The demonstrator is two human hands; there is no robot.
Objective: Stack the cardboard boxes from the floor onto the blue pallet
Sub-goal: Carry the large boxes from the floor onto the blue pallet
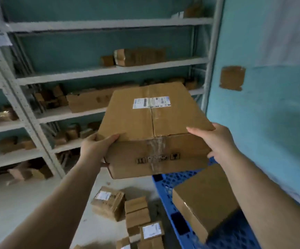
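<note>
large box (151, 121) gripped by both hands; left fingers (108, 139) part hidden; shelf boxes (138, 54) blurred

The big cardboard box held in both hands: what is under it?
Under the big box, held by the left hand and right hand, lie pale floor and the blue pallet corner. What it covers is unseen.

Both arms outstretched; left hand (96, 147), right hand (215, 141) gripping box (154, 126)

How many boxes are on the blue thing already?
1. One plain box lies on the blue pallet, near its left edge. The arm and the carried box may hide others.
</note>
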